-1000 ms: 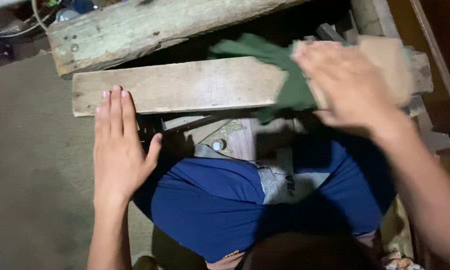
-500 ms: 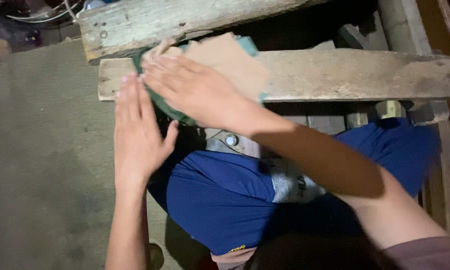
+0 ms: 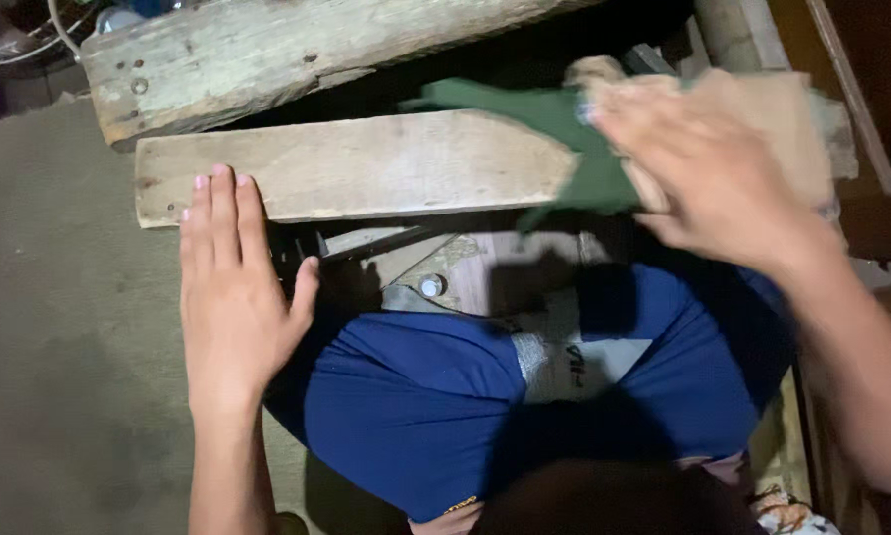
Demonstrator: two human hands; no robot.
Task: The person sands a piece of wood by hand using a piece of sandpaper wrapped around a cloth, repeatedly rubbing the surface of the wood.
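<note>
The step in hand looks like sanding or rubbing down the face of a wooden plank (image 3: pixel 366 163), which lies crosswise in front of the person's knees, with a rougher, thicker wooden beam (image 3: pixel 297 50) lying just behind it at a slant. The right hand (image 3: pixel 713 168) lies palm-down at the plank's right end, fingers stretched out close together and pressing on a sheet that is green on one side and tan on the other, most likely sandpaper (image 3: pixel 554 139); the hand is motion-blurred, so the exact grip cannot be told, but the sheet sits under the palm and fingers, with its green edge sticking out to the left of the fingertips onto bare wood. The left hand (image 3: pixel 232 287) lies flat at the plank's left end, fingers straight and held side by side with the tips on the near edge of the wood and the thumb spread off to the right; it seems to steady the board. By my judgement, the next stroke calls for even downward pressure along the grain while the left hand keeps the plank from sliding. The blue shorts (image 3: pixel 416 396) fill the foreground, above the grey floor (image 3: pixel 59 347).
</note>
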